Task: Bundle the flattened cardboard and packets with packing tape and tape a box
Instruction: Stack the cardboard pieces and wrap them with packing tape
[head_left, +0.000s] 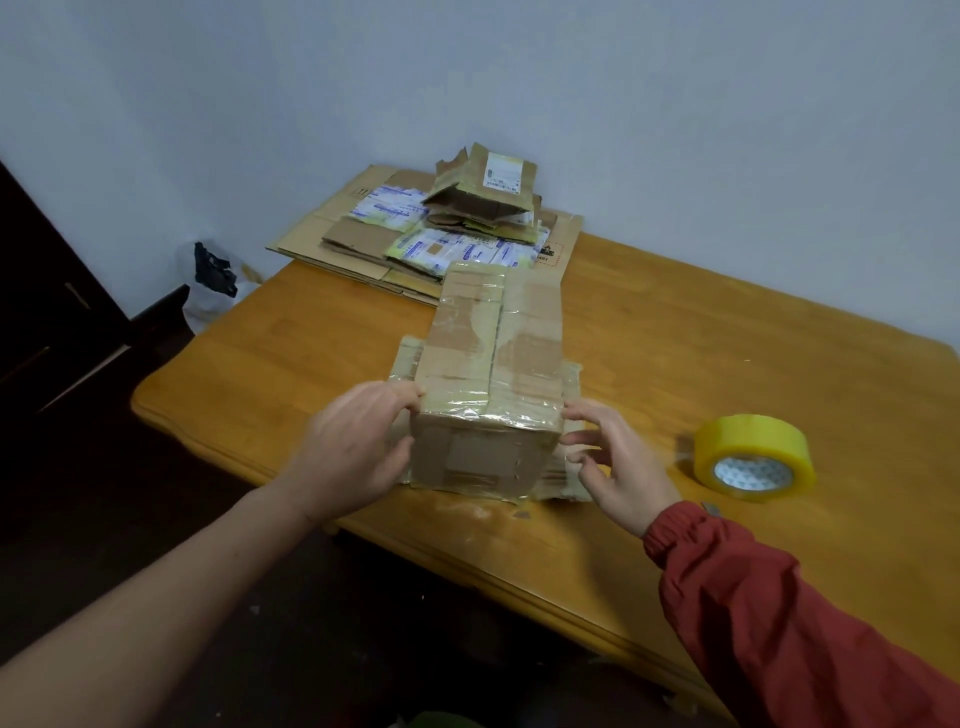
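Red sleeve (779, 597) and a bare forearm (156, 597) reach to the box (488, 395) on the table (727, 353), a tape roll (753, 457) lying right of the box and cardboard (322, 234) and packets (452, 249) piled beyond it; the left hand (353, 452) grips its near left corner, the right hand (618, 467) touches its right edge with spread fingertips, and its long axis runs away toward that pile

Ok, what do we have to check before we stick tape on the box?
1. Cardboard box top flaps lie closed: ok.
2. Box steadied on both sides, left grip and right grip: ok.
3. Yellow packing tape roll on the wooden table, near the right grip: ok.
4. Tape's loose end found: cannot tell.
5. Pile of flattened cardboard and packets bundled: not ok, looks loose.
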